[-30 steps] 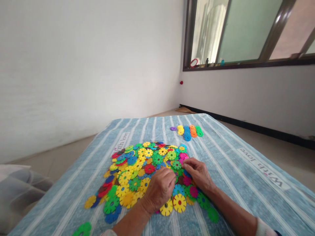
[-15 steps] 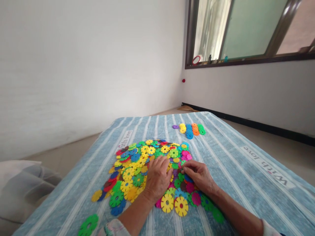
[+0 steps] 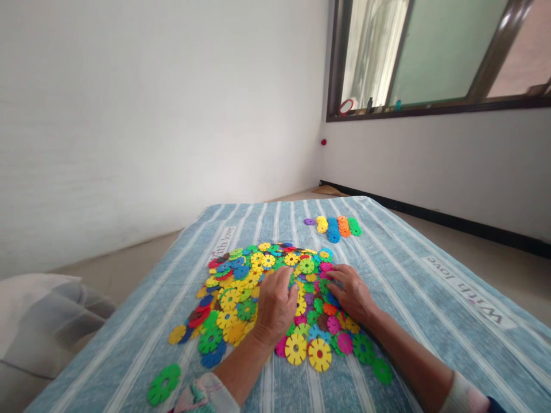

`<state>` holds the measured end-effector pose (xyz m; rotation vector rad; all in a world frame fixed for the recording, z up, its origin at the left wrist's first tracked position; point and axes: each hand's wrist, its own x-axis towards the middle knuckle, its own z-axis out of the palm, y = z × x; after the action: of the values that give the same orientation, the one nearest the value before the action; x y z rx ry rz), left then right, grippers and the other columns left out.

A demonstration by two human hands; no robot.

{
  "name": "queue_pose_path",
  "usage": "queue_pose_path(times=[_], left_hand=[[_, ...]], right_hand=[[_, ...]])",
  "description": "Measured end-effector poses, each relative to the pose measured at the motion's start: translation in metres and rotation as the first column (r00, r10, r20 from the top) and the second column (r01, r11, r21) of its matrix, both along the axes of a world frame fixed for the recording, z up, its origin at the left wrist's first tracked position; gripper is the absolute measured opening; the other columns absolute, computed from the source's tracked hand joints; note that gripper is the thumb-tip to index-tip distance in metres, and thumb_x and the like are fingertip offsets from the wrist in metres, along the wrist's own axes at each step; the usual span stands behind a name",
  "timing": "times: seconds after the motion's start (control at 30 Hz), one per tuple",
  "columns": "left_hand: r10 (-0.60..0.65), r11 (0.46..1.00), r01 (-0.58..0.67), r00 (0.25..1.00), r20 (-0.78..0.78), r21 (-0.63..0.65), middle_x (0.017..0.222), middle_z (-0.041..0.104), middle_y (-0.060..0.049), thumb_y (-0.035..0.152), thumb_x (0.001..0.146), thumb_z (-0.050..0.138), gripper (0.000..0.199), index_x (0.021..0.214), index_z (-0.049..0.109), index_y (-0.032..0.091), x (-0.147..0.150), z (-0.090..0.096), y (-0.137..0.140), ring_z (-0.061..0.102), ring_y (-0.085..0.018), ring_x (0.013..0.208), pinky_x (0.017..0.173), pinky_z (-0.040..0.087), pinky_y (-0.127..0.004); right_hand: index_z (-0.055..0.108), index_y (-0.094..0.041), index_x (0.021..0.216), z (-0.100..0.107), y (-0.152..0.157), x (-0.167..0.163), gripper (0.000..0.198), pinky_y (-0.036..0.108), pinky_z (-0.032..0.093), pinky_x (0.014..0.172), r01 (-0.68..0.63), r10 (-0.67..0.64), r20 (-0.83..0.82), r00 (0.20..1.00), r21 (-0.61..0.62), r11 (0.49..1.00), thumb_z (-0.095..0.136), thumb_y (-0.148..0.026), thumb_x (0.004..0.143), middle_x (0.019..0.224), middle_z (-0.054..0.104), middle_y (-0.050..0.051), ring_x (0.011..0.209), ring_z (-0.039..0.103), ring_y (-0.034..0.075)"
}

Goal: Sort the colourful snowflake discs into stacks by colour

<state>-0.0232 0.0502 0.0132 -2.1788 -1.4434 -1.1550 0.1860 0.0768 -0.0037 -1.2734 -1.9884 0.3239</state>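
A loose pile of notched, flower-shaped plastic discs (image 3: 230, 299) in yellow, green, blue, red, pink and other colours spreads before me. My left hand (image 3: 275, 301) lies on the middle of it, palm down, thumb apart from the fingers. Its fingertips are partly hidden, and no disc shows in its grasp. At the right edge of the heap, my right hand (image 3: 353, 292) touches the discs with its fingers apart, close to a pink disc (image 3: 326, 267). Two large yellow discs (image 3: 319, 354) lie at the near edge, between my forearms.
Farther back, overlapping discs form short rows of yellow, blue (image 3: 333, 229), orange and green, with one purple disc (image 3: 309, 221) beside them. A single green disc (image 3: 164, 384) lies near left. Striped blue cloth (image 3: 430, 321) covers the surface. Whitish sheer fabric (image 3: 38, 321) is at the left.
My right hand has spread its fingers from a pinch and moved slightly right and up, uncovering an orange disc near its wrist. My left hand stays on the pile, turned slightly. The view has shifted slightly.
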Motion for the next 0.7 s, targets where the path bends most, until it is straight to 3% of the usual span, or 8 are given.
queue_pose_path(times=[0.23, 0.53, 0.7], left_hand=[[0.150, 0.974, -0.159, 0.987, -0.063, -0.162, 0.102, 0.065, -0.013, 0.017, 0.076, 0.059, 0.030, 0.105, 0.057, 0.011, -0.004, 0.005, 0.003, 0.059, -0.028, 0.097, 0.084, 0.046, -0.044], [0.218, 0.936, -0.248, 0.966, -0.140, -0.248, 0.096, 0.067, -0.010, 0.022, 0.075, 0.064, 0.038, 0.111, 0.057, 0.013, -0.003, 0.007, 0.007, 0.060, -0.028, 0.092, 0.083, 0.045, -0.043], [0.181, 0.955, -0.190, 0.982, -0.060, -0.227, 0.094, 0.066, -0.011, 0.018, 0.071, 0.068, 0.046, 0.115, 0.055, 0.010, -0.004, 0.006, 0.008, 0.061, -0.027, 0.088, 0.080, 0.048, -0.041]], right_hand=[[0.069, -0.023, 0.101, 0.001, 0.002, -0.003, 0.024, 0.043, 0.038, 0.097, -0.033, 0.034, 0.122, 0.992, -0.012, 0.999, 0.059, -0.024, 0.079, 0.120, 0.053, 0.011, 0.114, 0.047, 0.027], [0.067, -0.021, 0.086, 0.003, -0.006, -0.006, 0.018, 0.042, 0.040, 0.096, -0.043, 0.042, -0.085, 0.996, -0.002, 0.999, 0.065, -0.013, 0.070, 0.115, 0.056, 0.009, 0.111, 0.050, 0.026], [0.066, -0.020, 0.077, 0.011, -0.010, -0.003, 0.010, 0.035, 0.045, 0.085, -0.094, 0.093, -0.127, 0.988, 0.003, 0.996, 0.059, -0.013, 0.075, 0.097, 0.062, 0.007, 0.095, 0.057, 0.021]])
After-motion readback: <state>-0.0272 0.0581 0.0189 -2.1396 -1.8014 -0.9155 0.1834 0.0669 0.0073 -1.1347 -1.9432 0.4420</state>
